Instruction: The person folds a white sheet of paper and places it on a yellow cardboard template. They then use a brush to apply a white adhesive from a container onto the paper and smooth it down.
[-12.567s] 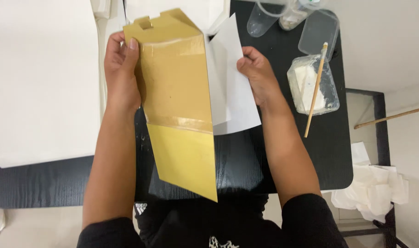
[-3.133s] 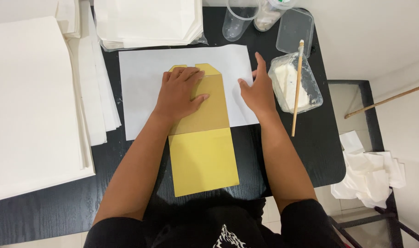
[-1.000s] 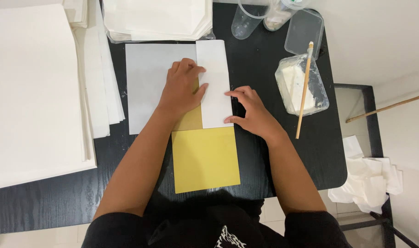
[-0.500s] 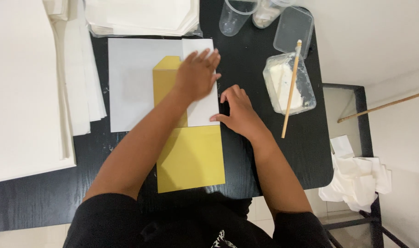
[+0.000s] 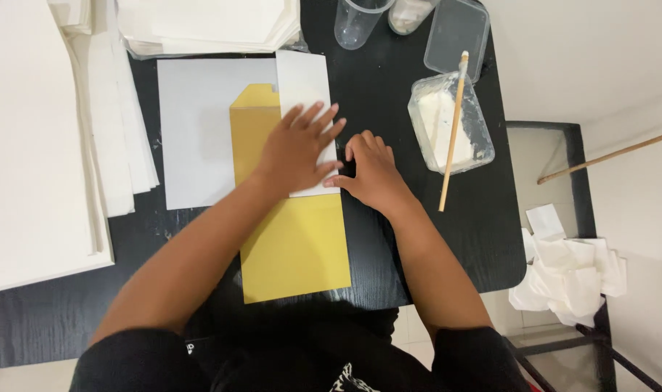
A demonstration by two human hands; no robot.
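**Q:** State the hands and the work piece.

**A:** The left hand (image 5: 296, 149) lies flat, fingers spread, palm down on a white flap (image 5: 302, 87) folded over a gold sheet (image 5: 294, 247). The right hand (image 5: 371, 170) is half curled, fingertips at the flap's right edge near its lower corner; it grips nothing. The gold sheet lies at the centre of the frame on a black table (image 5: 374, 94), its upper part on a white sheet (image 5: 193, 131) that the flap belongs to.

**Q:** Failure modes?

**A:** 1. Skewed fold: uneven pressure from the left hand may slide the flap off the gold sheet's edge. 2. Slip: the gold sheet's lower end reaches the table's near edge, so a push toward the body may shift it. 3. Smearing: if the flap carries paste, squeeze-out may mark the gold face. I cannot tell whether it does. 4. Tipping: the stick (image 5: 451, 131) rests across the tub (image 5: 451, 123) of white paste just right of the right hand; a bump may flick paste out.

**Q:** Packages, labels, signs?

**A:** No labels or signs are legible. Upper right: the rectangular clear tub, a clear lid (image 5: 458, 33), a clear cup (image 5: 356, 22). Top centre: a stack of white paper (image 5: 207, 25). Left: more white stacks (image 5: 33, 145). Lower right, off the table: crumpled white paper (image 5: 570, 268).
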